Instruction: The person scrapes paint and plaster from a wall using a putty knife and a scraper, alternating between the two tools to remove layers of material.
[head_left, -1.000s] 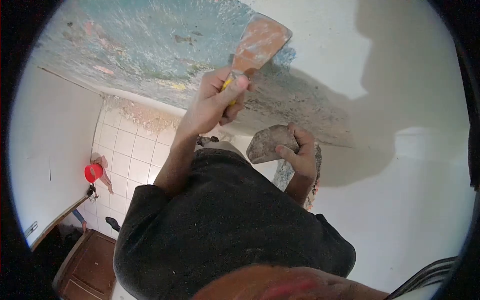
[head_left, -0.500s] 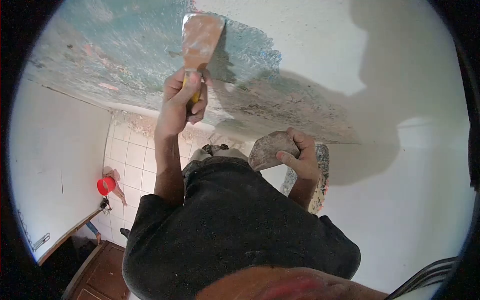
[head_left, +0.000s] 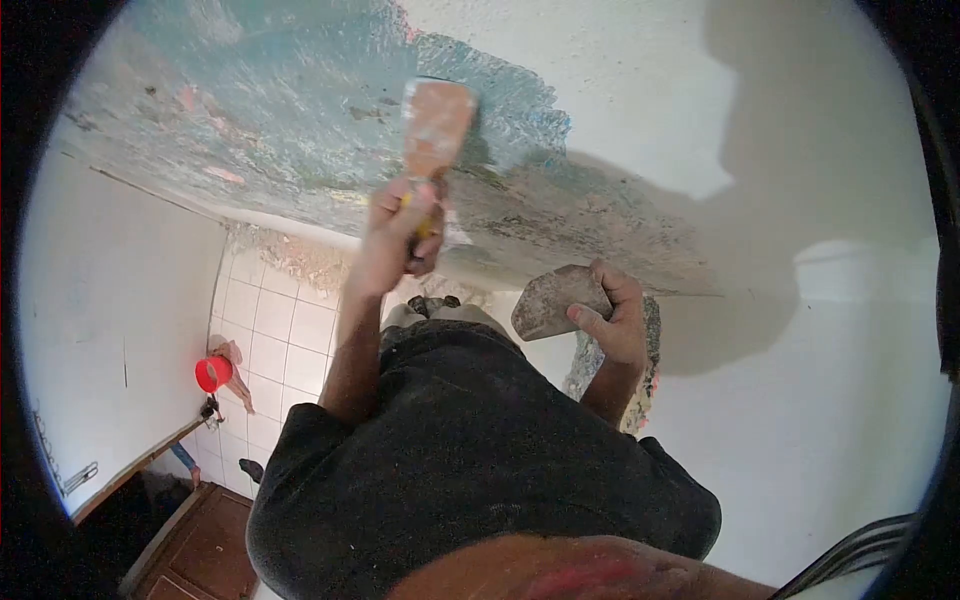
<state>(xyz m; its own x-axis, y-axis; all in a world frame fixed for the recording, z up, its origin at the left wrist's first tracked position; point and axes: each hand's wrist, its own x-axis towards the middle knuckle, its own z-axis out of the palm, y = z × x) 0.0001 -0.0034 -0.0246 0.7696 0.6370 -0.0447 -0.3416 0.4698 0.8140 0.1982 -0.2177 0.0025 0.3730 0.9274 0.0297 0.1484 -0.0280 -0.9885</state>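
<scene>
My left hand (head_left: 405, 240) is wrapped around the yellow handle of a putty knife (head_left: 437, 125). Its broad, smeared blade lies against or just off the wall (head_left: 300, 110), over a rough blue-green patch bordered by white paint; exact contact is hard to tell. Lower and to the right, my right hand (head_left: 618, 318) grips a flat, dusty grey-brown piece with angled corners (head_left: 560, 302), thumb on its face and fingers behind its edge. What that piece is made of does not show clearly.
A red bucket (head_left: 212, 373) stands on the white tiled floor (head_left: 270, 330) at the left, with a person's limb beside it. Crumbled debris (head_left: 290, 262) lies along the wall's foot. A brown wooden door or panel (head_left: 205, 545) is at lower left; dark cables (head_left: 850, 555) hang lower right.
My left hand has drawn the putty knife down and to the right across the blue-green patch. My right hand, with the flat piece, has shifted slightly right.
</scene>
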